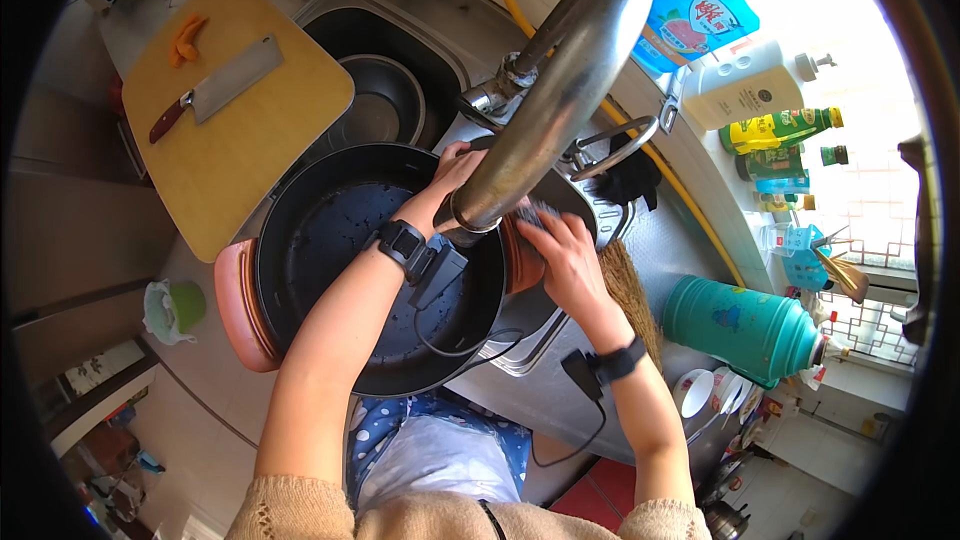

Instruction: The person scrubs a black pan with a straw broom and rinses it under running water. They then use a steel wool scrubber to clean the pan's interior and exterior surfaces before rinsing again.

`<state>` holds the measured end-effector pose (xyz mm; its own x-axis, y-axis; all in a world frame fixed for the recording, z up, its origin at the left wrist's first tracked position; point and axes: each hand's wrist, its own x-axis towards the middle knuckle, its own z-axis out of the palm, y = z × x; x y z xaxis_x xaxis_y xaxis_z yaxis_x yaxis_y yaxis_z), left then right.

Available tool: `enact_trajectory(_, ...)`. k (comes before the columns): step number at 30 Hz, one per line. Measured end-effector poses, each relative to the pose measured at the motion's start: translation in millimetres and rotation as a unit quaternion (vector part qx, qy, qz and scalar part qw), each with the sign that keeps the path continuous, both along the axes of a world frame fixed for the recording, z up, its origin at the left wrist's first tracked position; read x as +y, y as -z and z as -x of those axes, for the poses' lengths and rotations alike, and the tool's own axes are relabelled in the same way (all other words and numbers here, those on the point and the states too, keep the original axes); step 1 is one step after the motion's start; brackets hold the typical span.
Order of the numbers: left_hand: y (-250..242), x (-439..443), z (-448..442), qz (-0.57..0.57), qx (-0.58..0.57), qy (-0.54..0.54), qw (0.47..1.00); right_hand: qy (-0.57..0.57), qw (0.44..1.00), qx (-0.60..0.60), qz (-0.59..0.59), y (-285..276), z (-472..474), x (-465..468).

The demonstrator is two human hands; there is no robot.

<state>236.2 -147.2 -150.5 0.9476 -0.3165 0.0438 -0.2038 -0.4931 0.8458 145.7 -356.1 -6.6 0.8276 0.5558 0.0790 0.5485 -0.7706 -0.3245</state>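
Note:
A wide black pan [322,255] with pinkish-copper side handles [240,307] lies over the sink's front edge, its inside dotted with dark droplets. Reaching across it, my left hand [459,165] grips the far rim; the faucet spout hides some of its fingers. My right hand [566,255] presses a grey scouring pad [541,214], apparently steel wool, against the pan's right handle [523,259]. In front of both hands arches the metal faucet [570,105].
A cutting board [247,187] at left bears a cleaver [236,79] and orange pieces [185,41]. Another dark pan [382,101] sits in the left basin. A straw brush [630,292], a teal thermos [739,326] and bottles [697,11] stand at right.

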Motion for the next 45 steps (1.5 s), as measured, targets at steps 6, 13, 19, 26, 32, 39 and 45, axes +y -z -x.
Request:
enact_trajectory(6, -7.6, 3.7, -0.2, 0.118, 0.121, -0.009, 0.986, -0.017, 1.000, -0.016, 0.002, 2.8, -37.0, 28.2)
enact_trajectory(13, -54.6, 6.0, -3.6, -0.019, 0.094, 0.046, 0.994, -0.050, 0.988, -0.032, 0.143, -23.2, 28.3, 15.9)
enact_trajectory(19, -63.1, 10.5, -0.9, -0.006, 0.026, 0.056, 0.998, -0.007, 0.990, -0.075, 0.121, -0.9, -2.8, 39.8)
enact_trajectory(26, -65.8, 2.2, -2.4, 0.064, 0.104, 0.008, 0.993, 0.008, 0.980, -0.082, 0.179, -11.1, 57.7, 22.2)
enact_trajectory(32, -70.6, 7.0, -5.3, 0.089, 0.159, 0.034, 0.983, 0.016, 0.984, -0.117, 0.131, 9.7, -12.6, 50.9)
enact_trajectory(39, -71.0, 5.6, -3.0, 0.067, 0.159, -0.001, 0.985, 0.047, 0.992, -0.014, 0.115, -2.8, 86.4, 0.1)
enact_trajectory(45, -27.0, 9.7, -8.4, 0.149, 0.156, -0.021, 0.976, 0.108, 0.994, 0.007, -0.012, 2.5, 6.4, 25.7)
